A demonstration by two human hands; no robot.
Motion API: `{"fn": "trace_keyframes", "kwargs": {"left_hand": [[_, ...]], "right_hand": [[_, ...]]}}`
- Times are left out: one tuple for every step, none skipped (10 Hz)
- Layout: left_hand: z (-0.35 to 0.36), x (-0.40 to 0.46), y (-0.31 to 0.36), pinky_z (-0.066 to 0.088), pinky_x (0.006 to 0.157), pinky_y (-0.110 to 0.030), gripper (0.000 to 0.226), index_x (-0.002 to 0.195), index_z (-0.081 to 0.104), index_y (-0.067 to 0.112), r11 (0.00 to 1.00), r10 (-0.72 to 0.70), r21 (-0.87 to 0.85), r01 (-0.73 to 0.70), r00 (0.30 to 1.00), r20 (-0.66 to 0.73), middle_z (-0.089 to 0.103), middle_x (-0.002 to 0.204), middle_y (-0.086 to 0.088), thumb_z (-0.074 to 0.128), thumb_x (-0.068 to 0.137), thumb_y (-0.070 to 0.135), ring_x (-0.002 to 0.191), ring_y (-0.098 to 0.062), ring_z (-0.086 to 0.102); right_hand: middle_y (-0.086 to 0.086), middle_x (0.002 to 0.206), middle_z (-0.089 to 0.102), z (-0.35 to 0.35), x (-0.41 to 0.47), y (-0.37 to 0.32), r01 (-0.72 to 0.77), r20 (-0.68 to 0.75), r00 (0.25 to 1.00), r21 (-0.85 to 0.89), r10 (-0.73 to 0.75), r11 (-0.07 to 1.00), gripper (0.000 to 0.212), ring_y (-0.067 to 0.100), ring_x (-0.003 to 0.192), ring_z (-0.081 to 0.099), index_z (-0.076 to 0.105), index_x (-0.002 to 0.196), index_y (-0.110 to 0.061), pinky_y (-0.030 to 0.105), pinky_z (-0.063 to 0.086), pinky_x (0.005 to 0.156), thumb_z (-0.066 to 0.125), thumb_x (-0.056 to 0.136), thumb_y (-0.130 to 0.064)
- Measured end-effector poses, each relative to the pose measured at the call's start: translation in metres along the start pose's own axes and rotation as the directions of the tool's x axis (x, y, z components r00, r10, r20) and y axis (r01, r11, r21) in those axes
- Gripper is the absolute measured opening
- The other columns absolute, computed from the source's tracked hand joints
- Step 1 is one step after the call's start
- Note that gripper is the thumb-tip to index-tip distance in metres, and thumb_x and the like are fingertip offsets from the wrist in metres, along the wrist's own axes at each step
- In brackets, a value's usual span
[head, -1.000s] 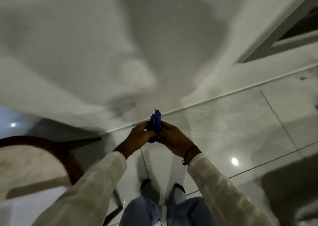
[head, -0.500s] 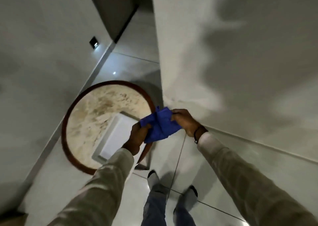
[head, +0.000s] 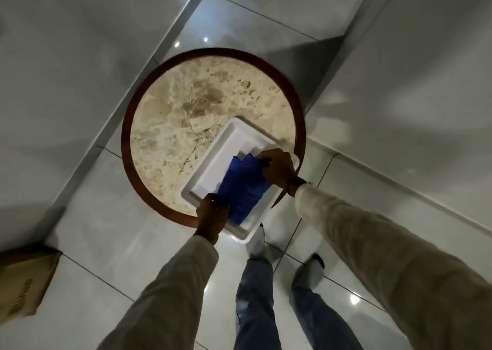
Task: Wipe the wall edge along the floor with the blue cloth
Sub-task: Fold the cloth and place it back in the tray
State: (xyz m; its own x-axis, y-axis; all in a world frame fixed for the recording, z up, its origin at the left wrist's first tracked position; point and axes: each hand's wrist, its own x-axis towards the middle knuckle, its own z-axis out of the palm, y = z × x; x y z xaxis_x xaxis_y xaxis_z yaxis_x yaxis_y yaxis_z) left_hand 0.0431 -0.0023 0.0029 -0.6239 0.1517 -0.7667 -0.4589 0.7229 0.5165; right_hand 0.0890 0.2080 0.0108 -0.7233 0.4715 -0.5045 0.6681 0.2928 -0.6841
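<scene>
A round table [head: 170, 126] fills the middle of the view, its top a mottled beige marble with brown veins and a fine crack line, ringed by a smooth dark reddish-brown wooden rim. On the near right part of that top sits a white rectangular tray [head: 234, 139] with rounded corners and a raised lip, matte and plain, one corner jutting past the table's edge toward the person. The blue cloth [head: 243, 190] is a deep, soft-looking fabric, folded into a long creased strip that is stretched over the tray, just above or touching its inner floor; which of the two cannot be told. The left hand [head: 211, 214] is closed on the near lower end of the cloth, knuckles up, wrist straight out of a pale beige sleeve [head: 170, 291]. The right hand [head: 279, 167] pinches the far upper end, fingers curled over the fabric, a dark band at the wrist, the forearm reaching in from the right. The floor [head: 106, 243] is glossy pale tile with thin dark grout lines and small light reflections. Smooth grey-white walls rise on both sides, and the wall edge [head: 399, 187] along the floor on the right is a pale strip well apart from the cloth. A brown cardboard box [head: 24, 283] lies at the left margin. Below, blue jeans and grey footwear show, slightly blurred
</scene>
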Motion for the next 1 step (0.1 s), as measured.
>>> {"fn": "trace_keyframes", "kwargs": {"left_hand": [[-0.004, 0.0101, -0.0088, 0.056, 0.072, -0.027, 0.008, 0.098, 0.069, 0.012, 0.976, 0.06, 0.209, -0.063, 0.998, 0.024, 0.072, 0.096, -0.011, 0.063, 0.097, 0.007, 0.093, -0.033, 0.071]], "right_hand": [[0.019, 0.118, 0.073, 0.0027, 0.0068, 0.0081, -0.058, -0.065, 0.996, 0.061, 0.062, 0.996, 0.032, 0.033, 0.112, 0.067, 0.072, 0.113, 0.001, 0.043, 0.055, 0.101, 0.059, 0.085, 0.009]]}}
